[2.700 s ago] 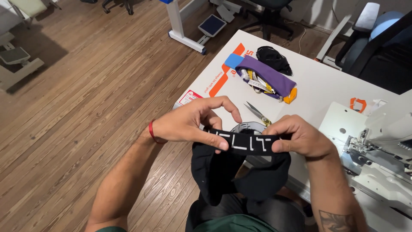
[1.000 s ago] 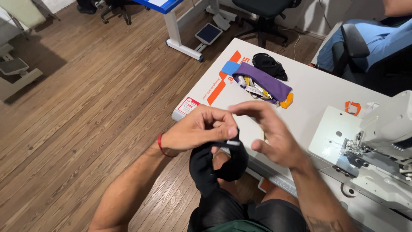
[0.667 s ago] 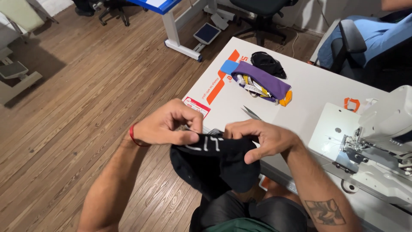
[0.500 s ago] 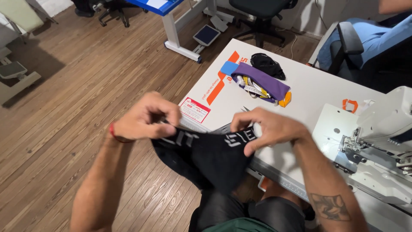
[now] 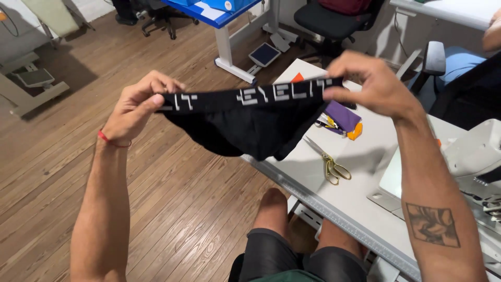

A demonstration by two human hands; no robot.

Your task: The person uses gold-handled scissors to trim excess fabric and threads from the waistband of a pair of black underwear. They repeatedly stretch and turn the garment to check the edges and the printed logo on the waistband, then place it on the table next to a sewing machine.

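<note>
Raised, stretched wider: black underwear [image 5: 245, 125], waistband pinched by left hand [image 5: 138, 104], right hand [image 5: 373, 86].

- The left hand [image 5: 138, 102] is bare, with no glove and no ring in view.
- A thin red cord bracelet [image 5: 112, 141] circles the left wrist.
- The right hand [image 5: 373, 83] is bare too, and its wrist carries nothing.
- Both forearms are uncovered; no sleeve shows on either.
- A dark, roughly square tattoo [image 5: 432, 224] of dense line work sits on the right forearm.
- Dark grey shorts [image 5: 292, 256] cover the thighs, leaving the knees bare.
- A strip of green shirt [image 5: 292, 277] shows at the bottom edge.
</note>
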